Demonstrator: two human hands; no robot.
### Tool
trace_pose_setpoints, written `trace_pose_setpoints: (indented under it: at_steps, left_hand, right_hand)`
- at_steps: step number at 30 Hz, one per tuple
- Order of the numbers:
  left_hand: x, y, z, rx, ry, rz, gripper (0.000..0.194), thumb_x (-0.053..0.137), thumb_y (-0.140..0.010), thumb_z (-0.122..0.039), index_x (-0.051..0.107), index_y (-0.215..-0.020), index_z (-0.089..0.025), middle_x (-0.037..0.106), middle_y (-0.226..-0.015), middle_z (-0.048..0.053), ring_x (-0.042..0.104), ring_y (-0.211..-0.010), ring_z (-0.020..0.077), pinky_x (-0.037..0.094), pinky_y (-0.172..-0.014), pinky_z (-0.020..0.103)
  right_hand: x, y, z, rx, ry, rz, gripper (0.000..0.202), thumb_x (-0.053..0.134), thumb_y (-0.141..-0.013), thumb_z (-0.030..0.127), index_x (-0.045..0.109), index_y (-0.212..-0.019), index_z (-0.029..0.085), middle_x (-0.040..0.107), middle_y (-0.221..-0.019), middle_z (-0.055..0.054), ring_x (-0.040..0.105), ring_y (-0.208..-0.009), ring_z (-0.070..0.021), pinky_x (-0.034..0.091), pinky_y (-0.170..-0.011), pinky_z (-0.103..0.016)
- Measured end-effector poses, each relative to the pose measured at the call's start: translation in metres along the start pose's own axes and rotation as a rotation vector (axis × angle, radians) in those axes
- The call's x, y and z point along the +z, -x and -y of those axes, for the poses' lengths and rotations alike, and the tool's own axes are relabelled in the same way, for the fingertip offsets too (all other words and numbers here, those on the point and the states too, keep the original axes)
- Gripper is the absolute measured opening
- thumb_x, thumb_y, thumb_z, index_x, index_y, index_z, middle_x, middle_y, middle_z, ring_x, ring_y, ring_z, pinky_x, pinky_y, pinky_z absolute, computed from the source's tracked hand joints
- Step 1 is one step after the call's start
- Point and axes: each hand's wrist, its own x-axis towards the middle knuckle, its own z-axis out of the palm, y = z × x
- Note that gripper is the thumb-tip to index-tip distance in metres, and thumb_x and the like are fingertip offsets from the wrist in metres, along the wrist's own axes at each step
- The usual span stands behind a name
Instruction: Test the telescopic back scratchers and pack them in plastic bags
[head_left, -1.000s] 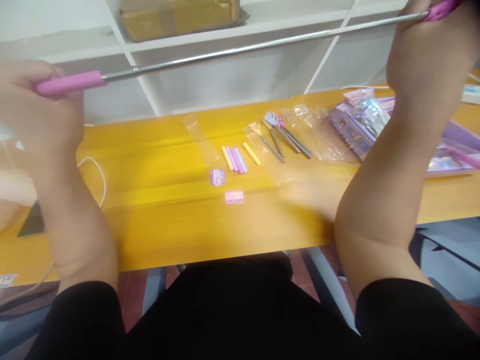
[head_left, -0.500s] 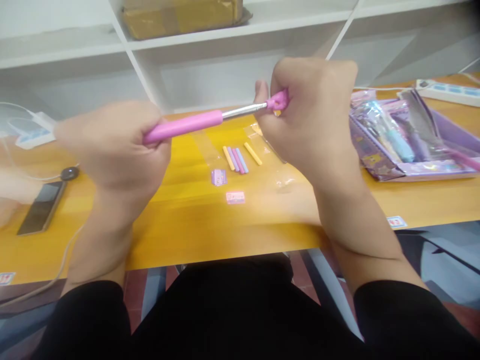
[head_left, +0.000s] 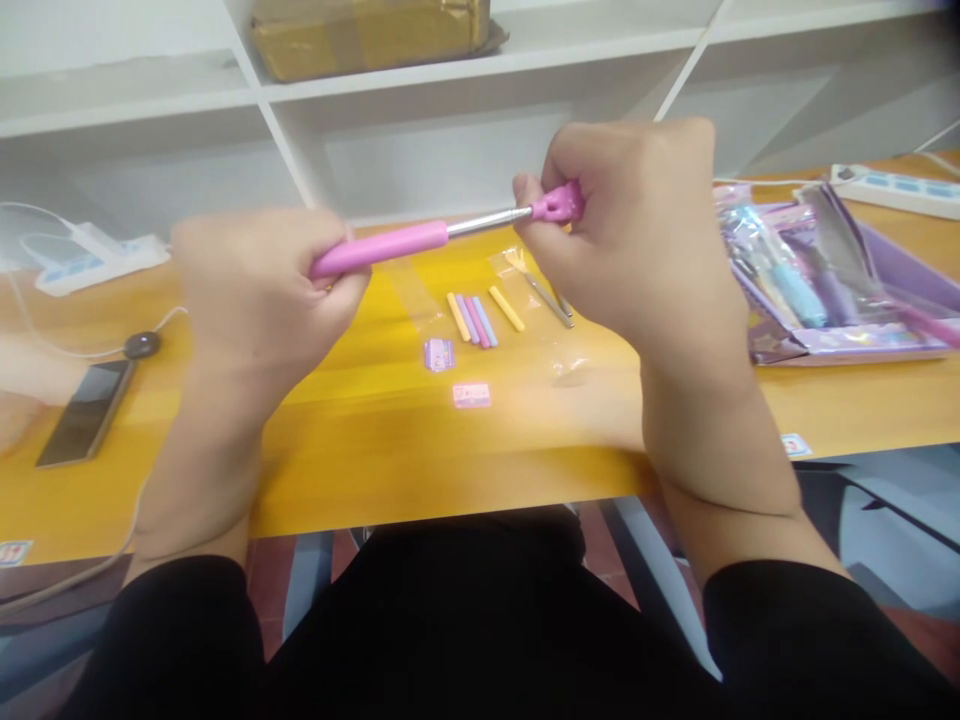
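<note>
A pink stick with a metal rod (head_left: 405,246) is held above the table, nearly level, its right end a little higher. My left hand (head_left: 262,300) is closed around the pink handle at its left end. My right hand (head_left: 630,235) grips the pink piece at the other end of the silver rod. Below lie several short coloured tubes (head_left: 472,320) and a yellow one (head_left: 507,309) on the table (head_left: 360,460). A yellow-tipped metal rod (head_left: 547,298) rests partly behind my right hand.
A purple box (head_left: 885,345) of wrapped items stands at the right. Small cards (head_left: 471,395) lie in front. On the left are a phone (head_left: 86,412), a power strip (head_left: 105,262) and another person's blurred arm (head_left: 41,370). Shelves with a carton (head_left: 367,38) rise behind.
My left hand has shifted right and slightly up along with the handle. My right hand has moved slightly right, so more of the yellow-tipped rod shows.
</note>
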Motion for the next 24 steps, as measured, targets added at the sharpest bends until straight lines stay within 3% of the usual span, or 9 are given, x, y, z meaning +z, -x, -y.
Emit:
trace_pose_setpoints:
  at_steps: [5,10,15,19,24]
  left_hand:
    - [0.007,-0.002,0.001,0.086,0.035,-0.129,0.048,0.07,-0.081,-0.022,0.025,-0.066,-0.025,0.037,-0.055,-0.001,0.029,-0.058,0.0177,0.018,-0.067,0.044]
    - [0.007,-0.002,0.003,0.095,0.018,-0.1,0.045,0.068,-0.082,-0.021,0.025,-0.066,-0.025,0.036,-0.055,-0.001,0.029,-0.056,0.0182,0.017,-0.064,0.043]
    - [0.01,0.0,0.007,0.087,-0.006,-0.078,0.035,0.07,-0.085,-0.026,0.039,-0.069,-0.026,0.042,-0.059,-0.001,0.035,-0.06,0.0191,0.023,-0.068,0.043]
    - [0.005,0.001,0.0,0.013,0.12,0.024,0.026,0.074,-0.097,-0.039,0.056,-0.083,-0.027,0.046,-0.068,-0.001,0.045,-0.064,0.0204,0.027,-0.071,0.043]
    - [-0.004,0.003,-0.005,0.01,0.157,0.098,0.037,0.071,-0.11,-0.067,0.072,-0.1,-0.031,0.058,-0.075,0.0,0.058,-0.068,0.0207,0.028,-0.068,0.04]
  right_hand:
    - [-0.001,-0.001,-0.002,0.013,0.038,0.012,0.043,0.069,-0.101,0.027,0.033,-0.078,0.026,0.051,-0.071,-0.004,0.045,-0.072,-0.0247,0.035,-0.079,-0.043]
    - [0.002,0.0,-0.005,-0.015,0.038,0.007,0.041,0.069,-0.098,0.031,0.034,-0.078,0.026,0.056,-0.07,-0.006,0.051,-0.073,-0.027,0.034,-0.076,-0.044]
    - [0.005,0.0,-0.009,-0.053,0.005,0.022,0.04,0.066,-0.097,0.027,0.031,-0.077,0.027,0.052,-0.071,-0.004,0.044,-0.071,-0.026,0.028,-0.073,-0.042]
    - [0.008,0.003,-0.008,-0.082,-0.044,0.013,0.04,0.064,-0.097,0.027,0.029,-0.076,0.028,0.049,-0.071,-0.003,0.038,-0.069,-0.0256,0.027,-0.073,-0.042]
    - [0.005,0.004,-0.014,-0.112,-0.099,0.016,0.021,0.063,-0.087,0.024,0.044,-0.08,0.029,0.057,-0.07,-0.001,0.046,-0.065,-0.0256,0.033,-0.073,-0.042]
